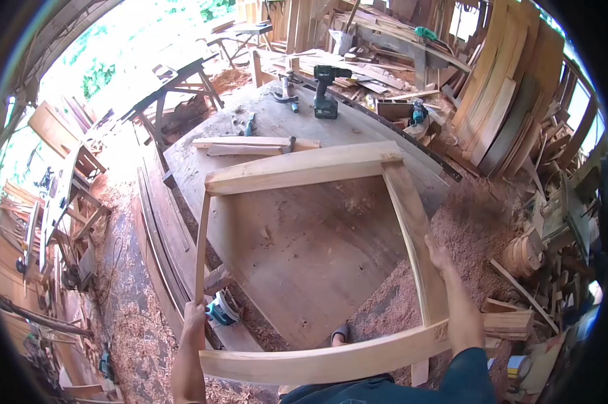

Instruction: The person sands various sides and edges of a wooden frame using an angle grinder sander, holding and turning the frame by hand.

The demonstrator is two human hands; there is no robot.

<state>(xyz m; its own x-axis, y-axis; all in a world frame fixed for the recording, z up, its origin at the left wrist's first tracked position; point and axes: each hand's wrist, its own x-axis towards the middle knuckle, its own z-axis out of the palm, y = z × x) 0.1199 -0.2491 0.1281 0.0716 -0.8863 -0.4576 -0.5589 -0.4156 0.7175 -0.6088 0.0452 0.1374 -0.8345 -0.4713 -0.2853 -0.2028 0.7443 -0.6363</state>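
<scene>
A rectangular wooden frame (304, 168) of pale boards is held up in front of my body, tilted above the worktable (183, 158). My left hand (195, 315) is closed around its thin left side, near the lower corner. Against the outer face of the broad right side, my right hand (440, 256) grips the board, its fingers partly hidden. Just beyond my left hand, below the frame, a blue power tool (223, 310) rests near stacked boards. The tabletop shows through the frame's opening, with scattered wood chips.
A cordless drill (325, 97), a hammer (285, 96), a blue-handled tool (250, 125) and wood strips (250, 143) lie on the table's far part. Long planks (159, 229) run along its left. Shavings (479, 222) cover the floor; tall boards (502, 81) lean at right.
</scene>
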